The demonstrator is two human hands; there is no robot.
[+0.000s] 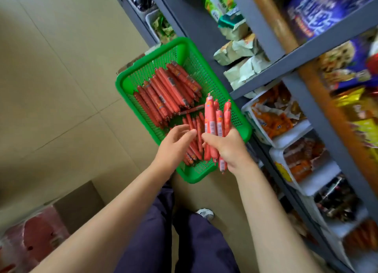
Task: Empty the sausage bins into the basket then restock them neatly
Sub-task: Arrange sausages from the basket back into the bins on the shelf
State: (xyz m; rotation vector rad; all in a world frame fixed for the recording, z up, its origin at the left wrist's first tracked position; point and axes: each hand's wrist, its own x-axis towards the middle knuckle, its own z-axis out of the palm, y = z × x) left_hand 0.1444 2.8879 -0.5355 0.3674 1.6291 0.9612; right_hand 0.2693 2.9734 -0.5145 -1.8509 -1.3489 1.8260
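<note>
Our right hand (229,149) grips a bunch of pink sausages (214,121), fingers curled round their lower halves, tips fanning up and away over the basket. Bundle count unclear, at least four or five. Our left hand (176,143) holds nothing: fingers relaxed and slightly bent, fingertips just beside the right hand's thumb and over the short sausages below.

Both hands hover above the near end of the green basket (184,47), which sits on the tiled floor (51,78) against the shelving. In the basket: a stack of long red sausages (165,88) lying diagonally across the far half, and a smaller pile of short red sausages (194,137) at the near end, partly hidden by our hands.

To the right, the grey shelf unit (282,57) carries white bins (319,170) of packaged snacks; contents too blurred to identify. A red-wrapped pack (38,238) lies bottom left.
</note>
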